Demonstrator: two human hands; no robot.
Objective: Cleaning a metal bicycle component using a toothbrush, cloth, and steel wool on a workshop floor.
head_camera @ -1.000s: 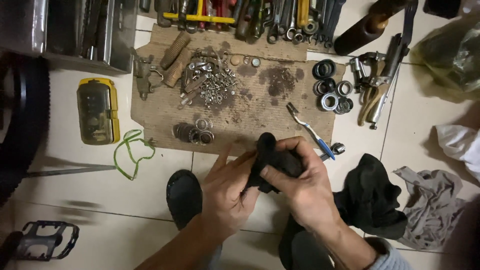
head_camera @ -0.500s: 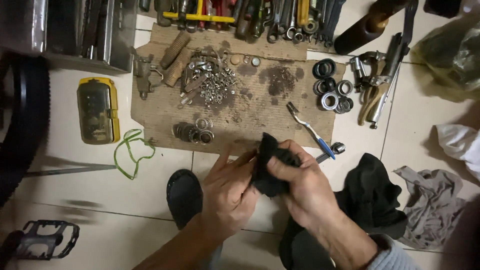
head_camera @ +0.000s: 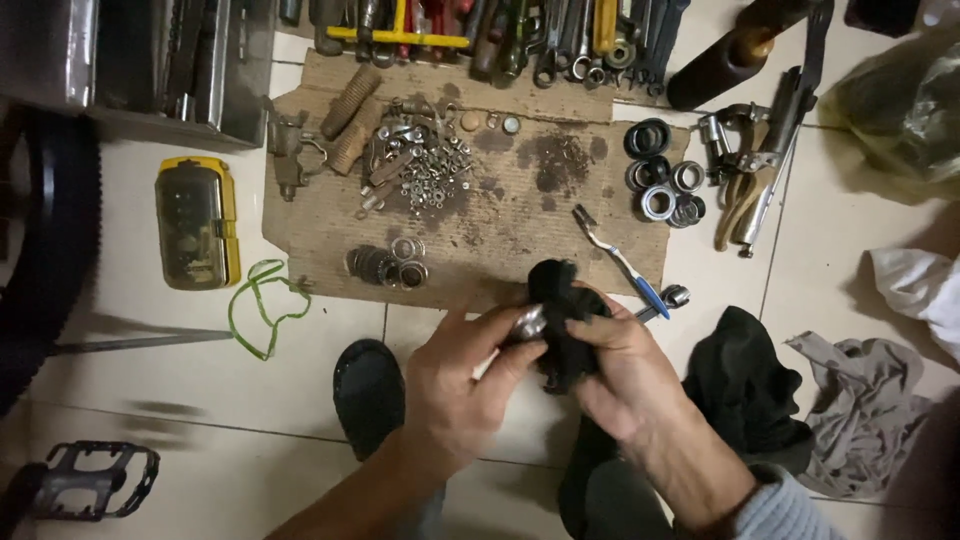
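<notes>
**Metal part held in a black rag**

The left hand point(head_camera: 462, 385) pinched a small shiny metal part point(head_camera: 528, 322) at its fingertips. The right hand point(head_camera: 622, 368) clenched a black rag point(head_camera: 562, 318) against that part. Just beyond the grip lay a toothbrush point(head_camera: 622, 262) on stained cardboard point(head_camera: 500, 225).

dim warm overhead light, soft shadows, dark blurred edges, centre sharp.

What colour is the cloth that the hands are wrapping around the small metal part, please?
The cloth is black, best seen in the head view, where it contrasts with the shiny metal part.
</notes>
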